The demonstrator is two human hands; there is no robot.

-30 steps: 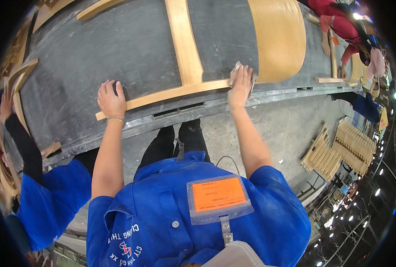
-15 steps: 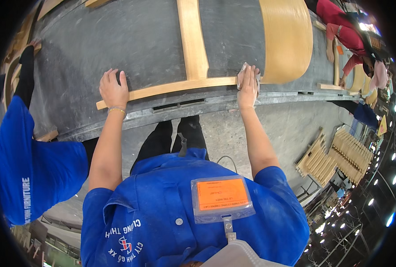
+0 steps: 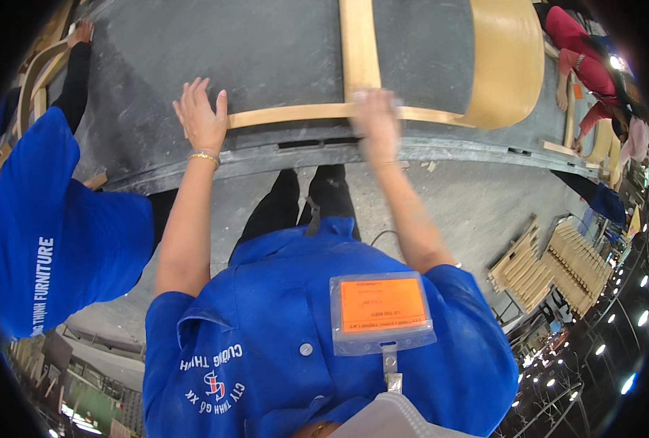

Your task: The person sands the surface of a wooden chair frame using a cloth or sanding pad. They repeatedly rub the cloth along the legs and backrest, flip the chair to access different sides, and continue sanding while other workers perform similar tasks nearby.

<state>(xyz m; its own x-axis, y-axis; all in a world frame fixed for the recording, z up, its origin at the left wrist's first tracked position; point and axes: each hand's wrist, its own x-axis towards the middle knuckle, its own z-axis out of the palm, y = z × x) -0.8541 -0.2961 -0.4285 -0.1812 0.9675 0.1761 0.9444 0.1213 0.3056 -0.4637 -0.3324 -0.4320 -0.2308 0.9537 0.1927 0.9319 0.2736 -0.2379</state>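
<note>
Clear badge holder (image 3: 361,345), lower middle, has an orange card (image 3: 383,305) inside. The wooden rail (image 3: 288,113) runs lengthwise left-right across upper middle; left hand (image 3: 202,120) at its left end, fingers spread. Right hand's (image 3: 377,128) over it, too blurry to tell its grip.

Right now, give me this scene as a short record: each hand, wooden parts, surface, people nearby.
left hand: open, fingers spread, at the left end of the wooden rail
right hand: blurred, over the rail by the crosspiece; grip unclear
other wood: curved panel at the rail's right end
surface: grey table
people: person in blue at left, person in red at upper right
</note>
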